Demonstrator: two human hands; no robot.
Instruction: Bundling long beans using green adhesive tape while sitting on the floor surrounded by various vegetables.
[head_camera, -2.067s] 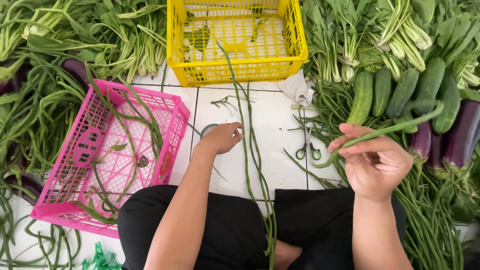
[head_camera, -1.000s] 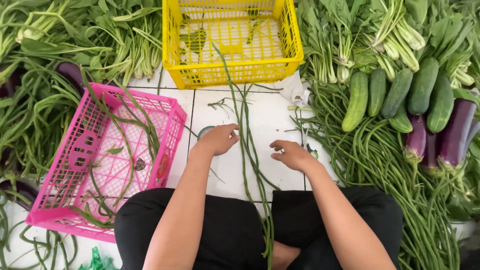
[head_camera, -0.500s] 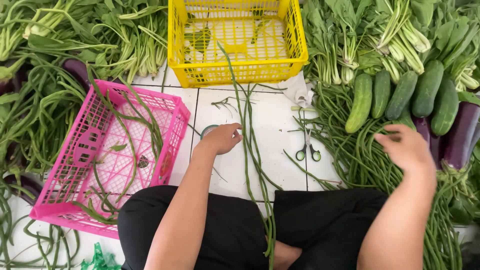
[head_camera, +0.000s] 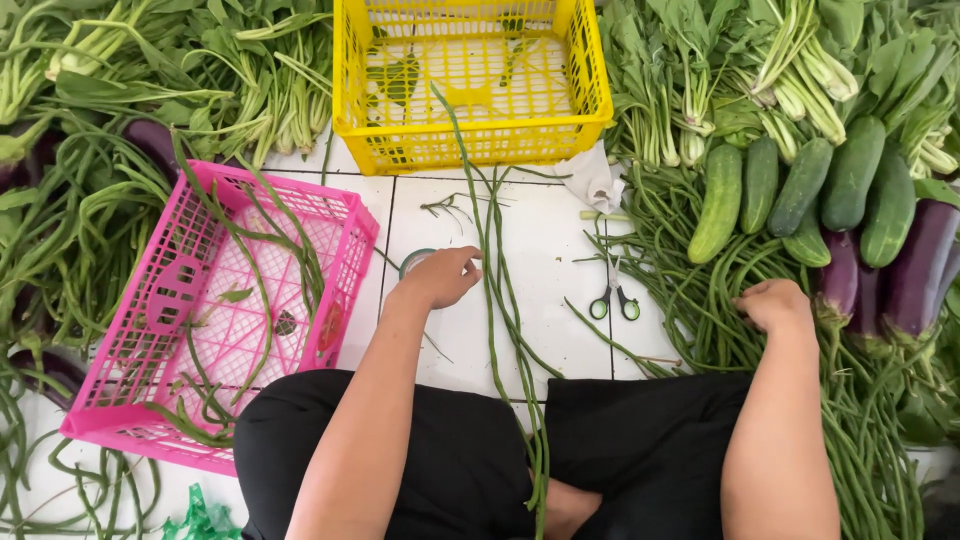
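Long beans (head_camera: 505, 300) lay in a thin row on the white floor, the left hand (head_camera: 440, 278) pinching them with curled fingers; the right hand (head_camera: 772, 305) dug into the bean pile (head_camera: 700, 300) — fingers hidden, grip unclear. Tangled stems there could snag — or snap.

Both forearms are bare, without sleeves; the left hand (head_camera: 445, 275) and right hand (head_camera: 772, 303) wear nothing. Black trousers (head_camera: 450, 450) cover both legs.
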